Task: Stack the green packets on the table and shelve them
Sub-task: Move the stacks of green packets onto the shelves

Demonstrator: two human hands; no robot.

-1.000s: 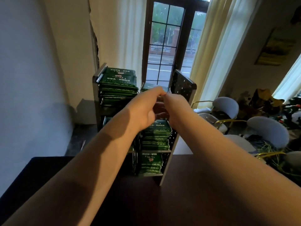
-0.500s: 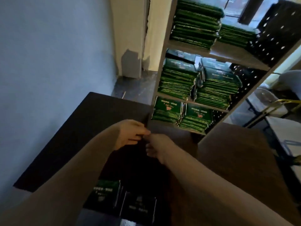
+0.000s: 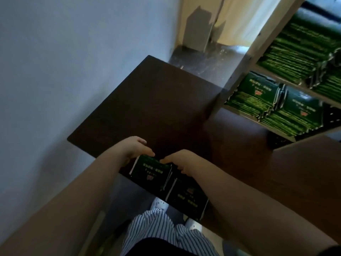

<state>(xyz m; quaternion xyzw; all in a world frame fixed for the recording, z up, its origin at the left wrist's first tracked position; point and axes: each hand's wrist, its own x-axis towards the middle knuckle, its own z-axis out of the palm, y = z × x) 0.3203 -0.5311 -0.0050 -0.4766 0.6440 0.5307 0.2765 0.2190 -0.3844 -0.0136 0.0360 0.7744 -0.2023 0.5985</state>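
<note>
Two dark green packets lie side by side at the near edge of the dark table (image 3: 156, 100). The left packet (image 3: 152, 175) has both hands at its far edge. My left hand (image 3: 135, 148) curls its fingers onto the far left corner. My right hand (image 3: 181, 160) pinches the far right corner. The other packet (image 3: 186, 198) lies just to the right, partly under my right forearm. At the right stands the shelf unit (image 3: 238, 71), its levels filled with stacks of green packets (image 3: 258, 95).
A pale wall runs close along the table's left side. Beyond the table's far corner is dark floor and a curtain. Below the near edge I see striped trousers (image 3: 162, 230) and white shoes (image 3: 159, 205).
Both hands dropped from the shelf's upper level to the table's near edge, and my view tilted down with them. They now rest on the left packet.
</note>
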